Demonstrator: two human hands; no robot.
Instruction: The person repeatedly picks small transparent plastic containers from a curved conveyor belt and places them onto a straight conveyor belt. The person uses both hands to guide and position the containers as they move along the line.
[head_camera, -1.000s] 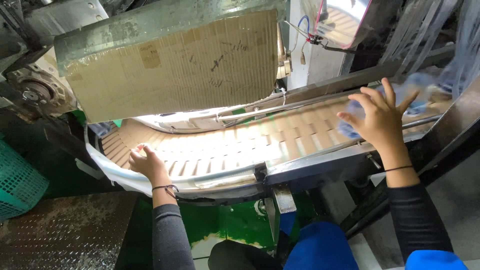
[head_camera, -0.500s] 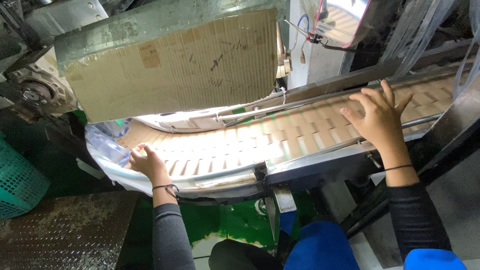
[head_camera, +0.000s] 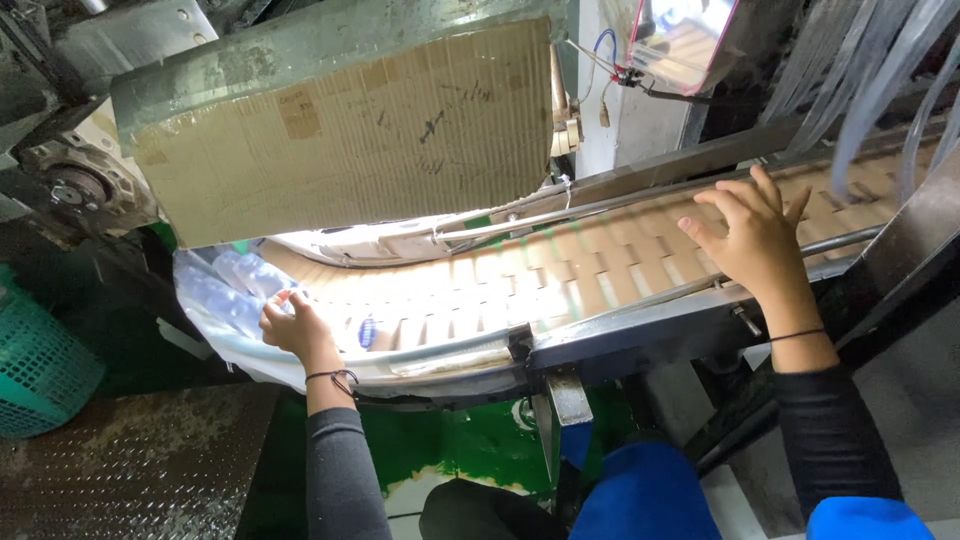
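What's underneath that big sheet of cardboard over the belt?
Under the cardboard sheet, the slatted conveyor belt curves out, brightly lit. The left hand touches plastic-wrapped bottles there. Anything deeper inside is covered.

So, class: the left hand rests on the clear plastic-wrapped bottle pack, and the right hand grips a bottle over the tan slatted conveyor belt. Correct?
Not quite. In the head view the right hand is spread open and empty over the tan slatted conveyor belt; the left hand does rest on the clear plastic-wrapped bottle pack.

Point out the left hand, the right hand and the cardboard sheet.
left hand (head_camera: 292, 328), head view, back of the hand.
right hand (head_camera: 756, 240), head view, back of the hand.
cardboard sheet (head_camera: 350, 135), head view, middle of its face.
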